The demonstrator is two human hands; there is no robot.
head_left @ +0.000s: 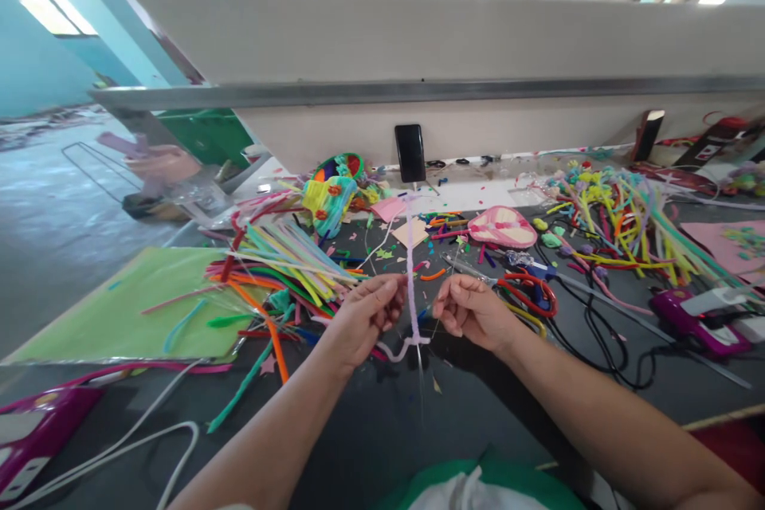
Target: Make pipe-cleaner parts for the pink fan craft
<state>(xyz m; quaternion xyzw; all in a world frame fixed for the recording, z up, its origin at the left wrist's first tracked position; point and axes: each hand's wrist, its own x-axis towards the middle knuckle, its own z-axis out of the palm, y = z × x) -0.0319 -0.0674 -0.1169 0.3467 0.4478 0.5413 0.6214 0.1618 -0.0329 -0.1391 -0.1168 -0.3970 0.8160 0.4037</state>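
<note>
Lilac fuzz covers the pipe cleaner [411, 279], a straight stem between the two hands with a short crosspiece at its near end; I cannot tell whether it stands up or lies flat. Beside it, the left hand [374, 311] is curled, thumb drawn in against the forefinger, but whether these grip the stem is hidden. The right hand [469, 307], just apart from the stem, has thumb and forefinger pinched together on a thin pale strand [438, 325].

Past the fingertips lie a square of peach paper [411, 233] and a rounded, fuzzy pink piece [502, 228]. Scissors [531, 292] with smooth red loops sit near the right hand, with black cables [598, 362] beyond. A bundle of soft pipe cleaners [304, 255] crowds the left hand's far side, overlapping a glossy green sheet [131, 303].

Dark, smooth tabletop [364, 434] spreads between the forearms, giving the most room for moving. At the back, a phone [409, 153] leans against a flat pale panel [448, 40], which bounds the reach forward.
</note>
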